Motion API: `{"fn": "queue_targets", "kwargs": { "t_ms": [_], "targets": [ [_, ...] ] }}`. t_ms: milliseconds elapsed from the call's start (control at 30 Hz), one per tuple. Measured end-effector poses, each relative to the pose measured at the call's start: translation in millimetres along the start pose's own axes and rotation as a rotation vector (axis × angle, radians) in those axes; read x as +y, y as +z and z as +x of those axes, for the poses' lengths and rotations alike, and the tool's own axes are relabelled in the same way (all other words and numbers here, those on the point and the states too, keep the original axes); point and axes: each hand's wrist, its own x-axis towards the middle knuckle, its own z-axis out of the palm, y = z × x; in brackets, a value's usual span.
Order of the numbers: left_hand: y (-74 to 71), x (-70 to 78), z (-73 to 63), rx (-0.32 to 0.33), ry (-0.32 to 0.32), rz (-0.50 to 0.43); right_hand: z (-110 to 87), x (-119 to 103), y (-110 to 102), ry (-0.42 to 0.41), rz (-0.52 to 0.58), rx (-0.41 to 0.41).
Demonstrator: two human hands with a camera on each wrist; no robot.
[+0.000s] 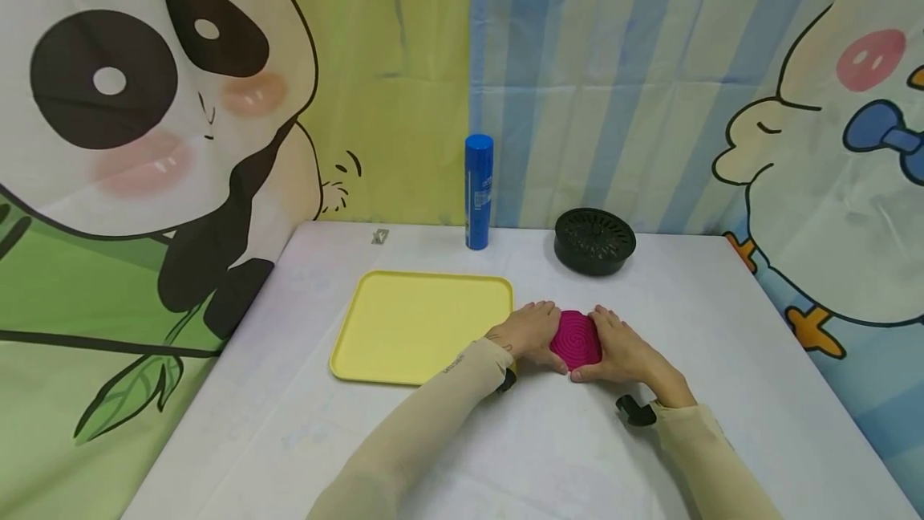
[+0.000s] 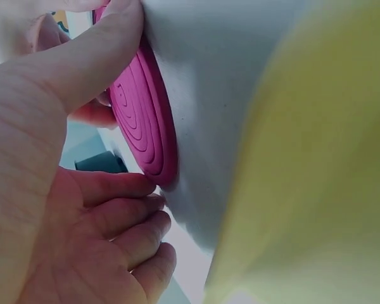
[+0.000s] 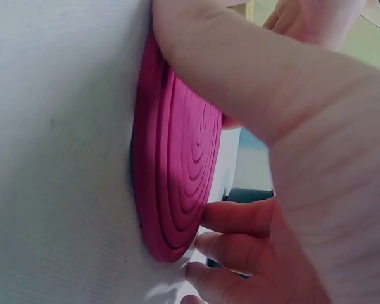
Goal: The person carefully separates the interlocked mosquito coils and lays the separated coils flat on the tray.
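Magenta ringed disc (image 1: 575,339) lies on the white table (image 1: 253,440), just right of the yellow tray (image 1: 419,327). The left hand (image 1: 532,331) and right hand (image 1: 622,349) grip its opposite edges with thumb and fingers. Behind the tray: blue canister (image 1: 479,199); farther right, black pan (image 1: 595,243).

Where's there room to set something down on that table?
Bare patches lie between the yellow tray and the left edge of the table, and between the right hand and right edge. It's crowded between that hand and the left hand, around the pink disc.
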Motion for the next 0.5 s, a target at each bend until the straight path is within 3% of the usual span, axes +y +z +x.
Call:
{"fn": "queue_targets", "kwargs": {
  "t_ms": [500],
  "targets": [
    [0.3, 2.4, 3.7, 0.012, -0.041, -0.209, -1.2, -3.2, 0.2, -0.017, 0.108, 0.062]
  ]
}}
